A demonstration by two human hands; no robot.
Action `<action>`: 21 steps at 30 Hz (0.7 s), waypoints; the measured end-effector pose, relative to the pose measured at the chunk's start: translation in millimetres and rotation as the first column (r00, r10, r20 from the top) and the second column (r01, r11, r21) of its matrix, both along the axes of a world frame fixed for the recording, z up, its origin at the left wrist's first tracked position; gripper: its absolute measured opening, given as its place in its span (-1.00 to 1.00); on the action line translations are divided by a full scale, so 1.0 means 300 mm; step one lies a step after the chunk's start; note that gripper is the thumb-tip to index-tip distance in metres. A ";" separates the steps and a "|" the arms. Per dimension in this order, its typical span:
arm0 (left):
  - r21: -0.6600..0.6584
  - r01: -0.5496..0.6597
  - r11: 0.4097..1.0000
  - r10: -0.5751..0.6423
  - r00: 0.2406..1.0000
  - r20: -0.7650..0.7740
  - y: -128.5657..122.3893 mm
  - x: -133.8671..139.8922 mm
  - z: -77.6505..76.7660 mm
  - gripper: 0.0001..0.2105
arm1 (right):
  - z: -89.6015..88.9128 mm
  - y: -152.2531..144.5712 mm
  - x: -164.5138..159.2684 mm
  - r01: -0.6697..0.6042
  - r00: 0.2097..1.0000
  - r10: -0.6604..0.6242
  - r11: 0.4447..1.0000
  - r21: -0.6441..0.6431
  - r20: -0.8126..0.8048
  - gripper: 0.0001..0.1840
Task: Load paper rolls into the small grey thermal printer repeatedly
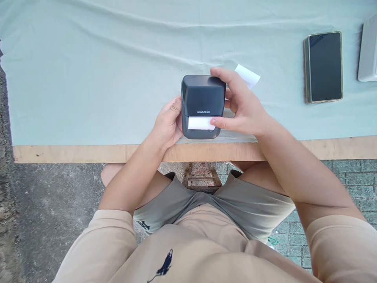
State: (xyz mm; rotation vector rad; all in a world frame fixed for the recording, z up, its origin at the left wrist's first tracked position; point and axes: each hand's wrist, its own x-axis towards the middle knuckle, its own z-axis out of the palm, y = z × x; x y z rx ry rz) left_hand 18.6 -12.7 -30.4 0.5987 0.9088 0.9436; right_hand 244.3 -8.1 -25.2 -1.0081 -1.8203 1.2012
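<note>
A dark label printer (204,98) marked NIIMBOT is held near the table's front edge. From its front slot a white paper label (199,123) sticks out. My left hand (171,122) grips the printer's left side, its fingers partly hidden behind the body. My right hand (243,104) is at the right side: the index finger rests on the top right corner, and the thumb lies at the right end of the paper label. The other right fingers curl beside the printer. Behind the right hand, a loose white paper slip (247,76) lies on the cloth.
A pale green cloth (103,86) with creases covers the table, whose bare wooden edge (73,153) runs along the front. To the right lies a phone (325,67) with a dark screen. A white object (368,51) is cut off at the right border.
</note>
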 end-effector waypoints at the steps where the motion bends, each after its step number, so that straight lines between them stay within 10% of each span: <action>1: 0.000 -0.006 1.000 0.006 1.000 -0.002 0.000 0.001 -0.001 -0.75 | 0.004 0.001 -0.002 -0.001 1.000 0.000 1.000 0.005 0.015 -0.01; 12: 0.051 0.018 0.999 -0.019 1.000 0.023 -0.001 -0.002 -0.007 -0.74 | 0.111 0.019 -0.011 0.160 0.974 -0.179 0.978 0.137 0.141 -0.33; 21: 0.046 0.047 0.998 -0.047 0.999 0.002 -0.007 -0.012 -0.030 -0.79 | 0.148 0.068 -0.057 0.412 0.911 -0.413 0.904 0.117 -0.020 -0.19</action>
